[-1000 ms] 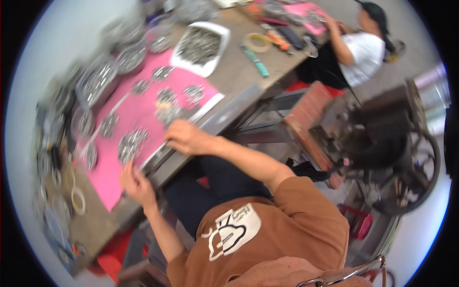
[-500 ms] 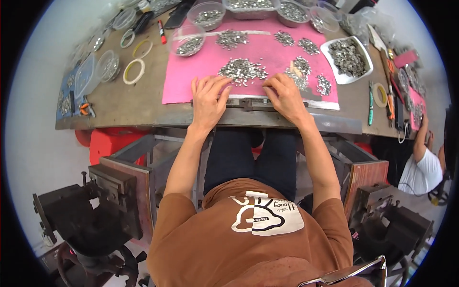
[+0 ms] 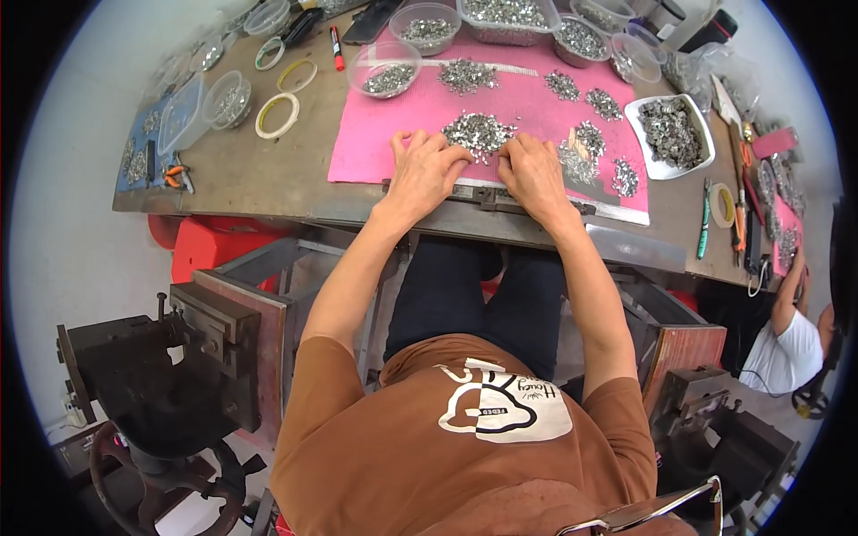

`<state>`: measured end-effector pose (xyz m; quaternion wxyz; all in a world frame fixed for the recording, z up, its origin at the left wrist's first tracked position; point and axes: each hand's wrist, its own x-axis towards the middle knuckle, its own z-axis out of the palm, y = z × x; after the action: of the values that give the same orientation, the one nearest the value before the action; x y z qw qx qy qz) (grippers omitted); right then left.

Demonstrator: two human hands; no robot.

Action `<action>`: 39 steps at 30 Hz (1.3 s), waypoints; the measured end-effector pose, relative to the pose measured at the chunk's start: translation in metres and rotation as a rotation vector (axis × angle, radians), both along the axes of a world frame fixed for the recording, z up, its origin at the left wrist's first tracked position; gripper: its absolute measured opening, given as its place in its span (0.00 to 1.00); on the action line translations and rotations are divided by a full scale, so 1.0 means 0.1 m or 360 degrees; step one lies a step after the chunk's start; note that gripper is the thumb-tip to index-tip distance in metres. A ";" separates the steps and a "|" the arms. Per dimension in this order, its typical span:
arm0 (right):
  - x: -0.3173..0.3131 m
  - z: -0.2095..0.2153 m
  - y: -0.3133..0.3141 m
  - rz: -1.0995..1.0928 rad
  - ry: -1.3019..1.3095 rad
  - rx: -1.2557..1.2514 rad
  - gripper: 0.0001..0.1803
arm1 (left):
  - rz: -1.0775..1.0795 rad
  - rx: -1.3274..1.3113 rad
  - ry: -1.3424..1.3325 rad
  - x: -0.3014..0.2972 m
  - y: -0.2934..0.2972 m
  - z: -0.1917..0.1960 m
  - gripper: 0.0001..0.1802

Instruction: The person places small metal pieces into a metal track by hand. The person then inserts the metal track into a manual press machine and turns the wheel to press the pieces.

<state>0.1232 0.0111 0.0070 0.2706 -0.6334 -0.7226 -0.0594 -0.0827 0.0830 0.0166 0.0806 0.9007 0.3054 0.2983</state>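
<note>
The left hand (image 3: 427, 174) and right hand (image 3: 534, 174) sit at the near side of a heap of small silver pieces (image 3: 480, 134) on the pink mat (image 3: 371, 147), fingers bent and narrowly spaced, though whether either pinches a piece cannot be told. Bits this small seem to call for light fingertips and steady wrists above the dark metal bar (image 3: 497, 198). Smaller heaps (image 3: 589, 138) lie toward the white tray (image 3: 660, 171), and a clear bowl (image 3: 360, 68) stands beyond the left hand, so wide sweeps could mix pieces.
</note>
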 end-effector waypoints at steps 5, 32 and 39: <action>0.14 0.01 -0.12 0.0012 0.0122 -0.0022 0.04 | 0.0060 -0.0117 -0.0039 -0.01 0.02 0.04 0.06; 0.56 0.32 -0.75 0.0099 0.0773 -0.0233 0.04 | 0.0040 -0.0108 0.0035 0.06 -0.01 -0.03 0.04; 0.52 0.18 -0.91 0.0190 0.0328 -0.0058 0.09 | -0.0014 -0.0174 0.0059 0.05 0.01 -0.04 0.04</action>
<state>0.1753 -0.0795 0.0246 0.3349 -0.5969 -0.7283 0.0353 -0.0778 0.0840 0.0124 0.1254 0.9017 0.3186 0.2640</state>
